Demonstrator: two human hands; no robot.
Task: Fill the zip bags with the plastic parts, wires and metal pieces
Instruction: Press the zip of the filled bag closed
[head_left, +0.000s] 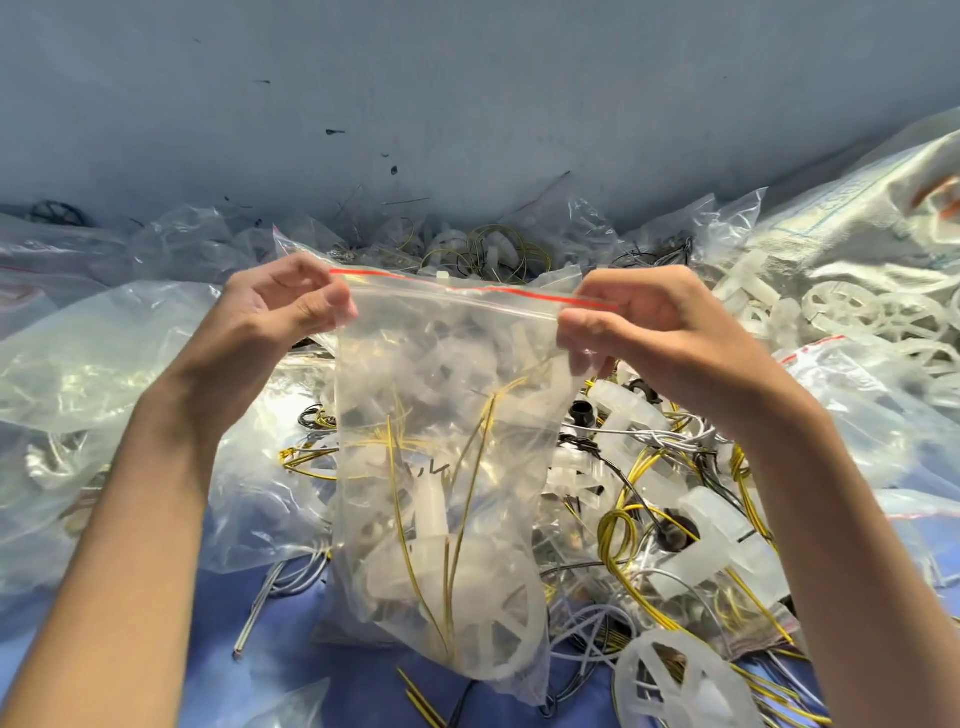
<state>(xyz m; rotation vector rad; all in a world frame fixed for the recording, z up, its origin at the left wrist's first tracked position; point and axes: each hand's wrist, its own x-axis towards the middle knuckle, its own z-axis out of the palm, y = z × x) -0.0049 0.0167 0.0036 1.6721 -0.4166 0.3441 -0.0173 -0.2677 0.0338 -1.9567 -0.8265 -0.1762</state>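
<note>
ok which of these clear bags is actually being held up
The clear plastic zip bag with the red strip in the middle: the left grip and right grip pinch its top corners, so it hangs upright. The other clear bags lie around it.

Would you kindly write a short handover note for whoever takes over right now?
Left hand pinches the zip bag at its top left corner; right hand at its top right.
It hangs between them, holding a plastic wheel and yellow wires.
Done: this bag is loaded; whether its seal is shut is unclear.
Left: seal it, then bag the loose wires and plastic parts beside it.
</note>
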